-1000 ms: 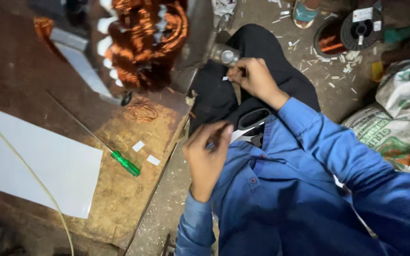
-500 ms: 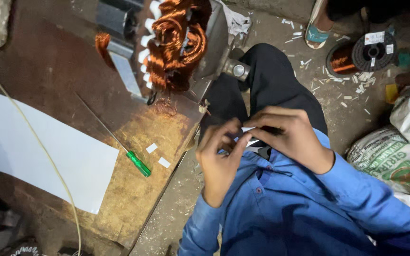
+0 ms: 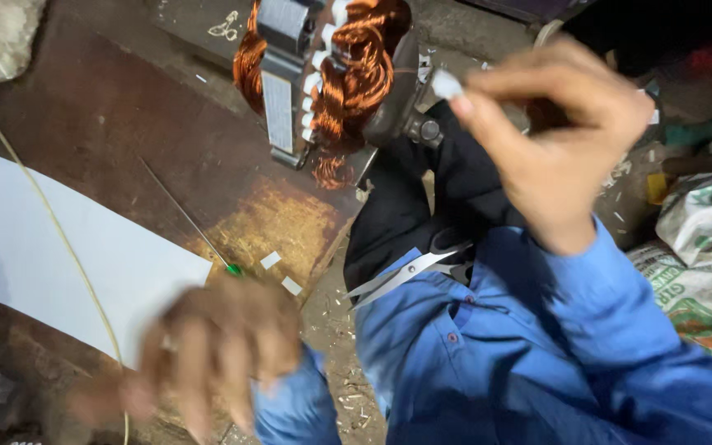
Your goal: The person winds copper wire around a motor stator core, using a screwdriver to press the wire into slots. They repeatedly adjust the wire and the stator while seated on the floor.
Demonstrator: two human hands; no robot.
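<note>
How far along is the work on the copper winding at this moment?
Done: several white pieces already sit among the copper coils of the motor part. In hand: the right hand pinches a small white piece near the coils; the left hand is blurred, over the green-handled screwdriver. Left: two white slips lie unused on the bench, scissors in the lap.

My right hand (image 3: 558, 140) pinches a small white piece (image 3: 447, 84) near the copper-wound stator (image 3: 331, 74); my blurred left hand (image 3: 216, 354) hovers over the green-handled screwdriver (image 3: 187, 218).

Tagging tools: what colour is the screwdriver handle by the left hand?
Green, on the screwdriver in the head view.
</note>
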